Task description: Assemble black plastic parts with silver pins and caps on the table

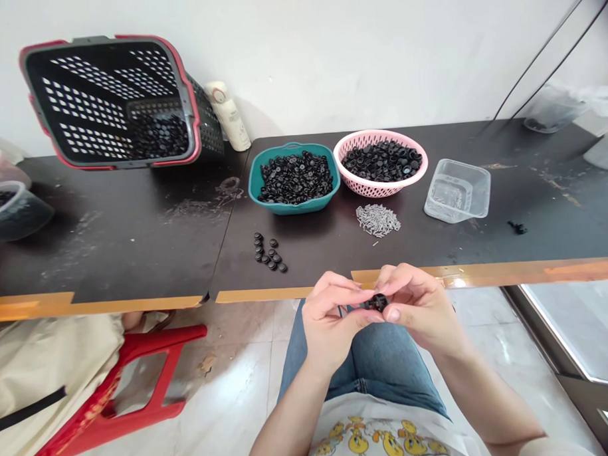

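Just off the table's front edge, above my lap, my left hand (337, 313) and my right hand (416, 304) meet around a small round black plastic part (377, 302). Both hands pinch it between thumb and fingers, which hide much of it. Beyond them lies a loose pile of small grey metal pins (378, 220). To the left of the pins, several round black caps (272, 258) are grouped on the table. A teal basin (296, 208) holds many black discs, and a pink basket (382, 188) beside it holds black round parts.
A clear plastic tub (457, 189) with some pins stands at right, near a small black piece (517, 228). A tipped black-and-red crate (195, 119) with black parts and a white bottle (229, 117) are at back left. A red stool (164, 379) stands below.
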`<state>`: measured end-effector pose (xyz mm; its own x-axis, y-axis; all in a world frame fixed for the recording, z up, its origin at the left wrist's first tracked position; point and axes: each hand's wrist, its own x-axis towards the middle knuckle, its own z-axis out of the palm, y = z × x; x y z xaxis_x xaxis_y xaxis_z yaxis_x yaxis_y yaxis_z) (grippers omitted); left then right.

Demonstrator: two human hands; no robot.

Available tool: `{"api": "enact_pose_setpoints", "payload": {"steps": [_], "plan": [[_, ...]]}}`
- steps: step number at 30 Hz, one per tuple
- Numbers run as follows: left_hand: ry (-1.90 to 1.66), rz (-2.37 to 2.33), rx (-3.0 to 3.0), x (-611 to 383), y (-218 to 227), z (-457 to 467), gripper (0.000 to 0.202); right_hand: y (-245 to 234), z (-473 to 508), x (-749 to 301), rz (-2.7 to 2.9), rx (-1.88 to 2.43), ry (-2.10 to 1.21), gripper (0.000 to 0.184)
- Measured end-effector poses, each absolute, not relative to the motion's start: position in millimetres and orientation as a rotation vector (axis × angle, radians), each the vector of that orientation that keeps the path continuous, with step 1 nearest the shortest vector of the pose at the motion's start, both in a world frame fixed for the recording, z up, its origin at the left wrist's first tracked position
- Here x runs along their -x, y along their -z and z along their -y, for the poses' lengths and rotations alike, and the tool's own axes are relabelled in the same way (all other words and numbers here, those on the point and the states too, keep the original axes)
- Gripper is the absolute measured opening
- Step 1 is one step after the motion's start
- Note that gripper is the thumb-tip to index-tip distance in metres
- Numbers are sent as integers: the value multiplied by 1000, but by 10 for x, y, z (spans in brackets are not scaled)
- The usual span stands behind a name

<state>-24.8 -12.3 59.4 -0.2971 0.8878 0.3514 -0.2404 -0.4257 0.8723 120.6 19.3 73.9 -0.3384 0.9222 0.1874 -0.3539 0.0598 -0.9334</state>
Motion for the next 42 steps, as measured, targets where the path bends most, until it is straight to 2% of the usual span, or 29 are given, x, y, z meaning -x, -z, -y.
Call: {"api": "enact_pose_setpoints", "payload": {"steps": [7,12,25,31,39,42], "plan": [[-1955,-1141,-1510,220,-639,158,42,-788,-204,-1227,1144,635,-1586,17],[-1998,-1116,-1625,148,-653,196,32,-775,-167,-1208,1067,678,-1509,18],[-1587,-767,-731,167,-865,269,20,-787,2,-1123,1065,631,-1462,13],[-1547,-713,-577,137,-885,309,17,-785,49,-1100,1052,635,-1438,13],[-1526,-723,-540,94,-896,329,28,-777,54,-1086,998,692,-1414,12],[-1554,-727,-613,90,-886,335,20,-781,64,-1071,993,714,-1417,12]]}}
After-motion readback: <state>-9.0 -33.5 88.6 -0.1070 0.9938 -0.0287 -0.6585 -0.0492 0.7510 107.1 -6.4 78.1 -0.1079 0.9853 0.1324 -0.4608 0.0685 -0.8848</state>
